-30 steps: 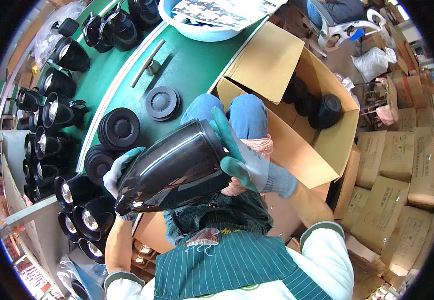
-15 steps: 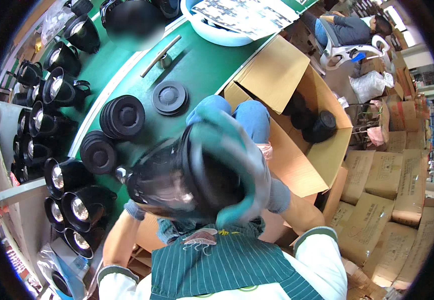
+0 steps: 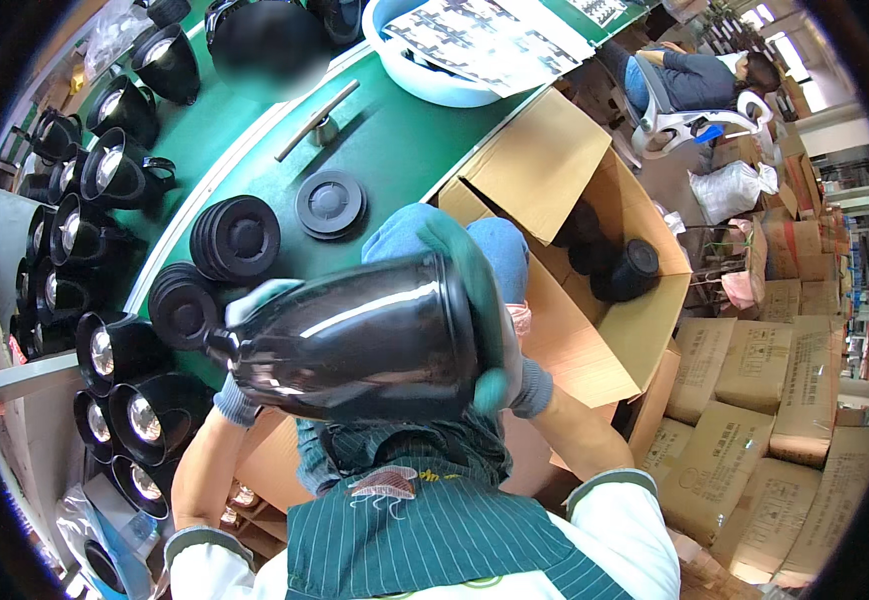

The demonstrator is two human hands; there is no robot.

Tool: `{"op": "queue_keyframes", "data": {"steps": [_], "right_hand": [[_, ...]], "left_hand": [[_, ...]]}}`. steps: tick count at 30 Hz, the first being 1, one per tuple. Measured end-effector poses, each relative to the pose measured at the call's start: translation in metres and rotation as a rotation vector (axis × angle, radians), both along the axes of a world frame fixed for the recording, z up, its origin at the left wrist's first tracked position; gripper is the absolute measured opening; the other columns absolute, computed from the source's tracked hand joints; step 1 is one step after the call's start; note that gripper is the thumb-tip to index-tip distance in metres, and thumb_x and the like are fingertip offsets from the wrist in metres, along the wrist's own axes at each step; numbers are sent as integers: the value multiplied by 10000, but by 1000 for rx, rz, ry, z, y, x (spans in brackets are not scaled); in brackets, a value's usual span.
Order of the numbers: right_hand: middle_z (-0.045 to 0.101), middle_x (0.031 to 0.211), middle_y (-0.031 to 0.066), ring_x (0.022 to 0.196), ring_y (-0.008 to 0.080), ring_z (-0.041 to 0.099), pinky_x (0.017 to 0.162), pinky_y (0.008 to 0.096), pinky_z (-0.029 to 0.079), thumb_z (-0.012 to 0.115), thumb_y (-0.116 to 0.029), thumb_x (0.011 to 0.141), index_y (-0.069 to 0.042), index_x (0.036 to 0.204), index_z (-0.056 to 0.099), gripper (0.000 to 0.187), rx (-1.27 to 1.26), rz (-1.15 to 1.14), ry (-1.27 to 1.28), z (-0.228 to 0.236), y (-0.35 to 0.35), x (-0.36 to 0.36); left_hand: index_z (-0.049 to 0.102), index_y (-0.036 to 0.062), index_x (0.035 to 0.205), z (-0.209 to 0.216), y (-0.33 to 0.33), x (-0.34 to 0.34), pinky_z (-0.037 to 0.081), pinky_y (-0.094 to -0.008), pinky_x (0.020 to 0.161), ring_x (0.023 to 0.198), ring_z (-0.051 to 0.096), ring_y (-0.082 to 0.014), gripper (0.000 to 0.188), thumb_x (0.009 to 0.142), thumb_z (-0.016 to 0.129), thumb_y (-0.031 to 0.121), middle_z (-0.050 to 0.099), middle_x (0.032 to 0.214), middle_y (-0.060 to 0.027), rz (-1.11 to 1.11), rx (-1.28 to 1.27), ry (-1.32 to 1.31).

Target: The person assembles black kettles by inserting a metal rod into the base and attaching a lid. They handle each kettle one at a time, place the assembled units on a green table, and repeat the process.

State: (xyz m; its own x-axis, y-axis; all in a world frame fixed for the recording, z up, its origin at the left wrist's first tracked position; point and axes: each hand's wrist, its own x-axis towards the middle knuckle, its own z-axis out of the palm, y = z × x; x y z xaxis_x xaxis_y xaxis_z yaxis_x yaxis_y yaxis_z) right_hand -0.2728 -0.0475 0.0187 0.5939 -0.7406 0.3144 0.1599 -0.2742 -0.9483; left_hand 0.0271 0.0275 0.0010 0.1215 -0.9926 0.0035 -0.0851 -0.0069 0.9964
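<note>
A glossy black thermos jug [image 3: 354, 335] lies sideways above my lap, its narrow end to the left and its wide end to the right. My left hand [image 3: 264, 297], in a knit work glove, is wrapped round the narrow end; its lower fingers are hidden by the jug. Against the wide end my right hand [image 3: 494, 315] is closed over the rim, in a grey glove with green coating. Near my left hand, on the green table [image 3: 254, 160], are a stack of black plastic discs [image 3: 242, 238], a second stack [image 3: 184, 308] and a smaller pile [image 3: 330, 204].
Several black jugs with silvery insides [image 3: 119, 170] line the left side. An open carton [image 3: 644, 340] with black parts stands at right, beyond it stacked cartons [image 3: 719, 470]. A wooden-handled tool [image 3: 319, 128] and a pale blue basin [image 3: 444, 90] are farther off. Another person [image 3: 694, 80] sits back right.
The jug has turned so its side shows and the dark opening at its wide end is hidden. My right hand has shifted round the rim, and my left hand now shows on top.
</note>
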Motion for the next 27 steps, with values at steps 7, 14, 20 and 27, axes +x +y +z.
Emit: {"op": "queue_keyframes", "data": {"steps": [7, 14, 20, 27], "right_hand": [[459, 1601, 126, 1478, 249, 433, 1240, 479, 311, 484, -500, 1047, -80, 1596, 398, 697, -194, 135, 472, -82, -2, -55], [525, 1528, 178, 1409, 333, 511, 1205, 507, 361, 809, -454, 874, 24, 1500, 495, 848, -23, -34, -179, -16, -1, -12], [280, 1649, 244, 1523, 392, 294, 1267, 476, 226, 652, -454, 980, 6, 1639, 199, 923, 91, -19, 152, -4, -2, -27], [261, 1647, 324, 1513, 521, 279, 1233, 579, 218, 610, -585, 959, 6, 1622, 302, 940, -250, -33, -41, 34, -17, 1]], "left_hand": [[727, -15, 1195, 36, -11, 1, 578, -337, 952, 1034, 725, -196, 362, 856, 767, 105, 750, 1147, -117, 17, -178, -260], [545, -15, 1448, -36, -5, 24, 551, -434, 1024, 1238, 649, -343, 658, 985, 686, 432, 638, 1387, -186, -95, -184, 339], [737, -31, 1178, 37, -26, 5, 574, -369, 993, 1062, 742, -263, 363, 870, 776, 158, 763, 1158, -145, -17, -364, -384], [496, 3, 1491, -88, 6, 33, 546, -468, 1056, 1261, 613, -272, 578, 978, 709, 163, 571, 1465, -171, -253, 263, 976]]}}
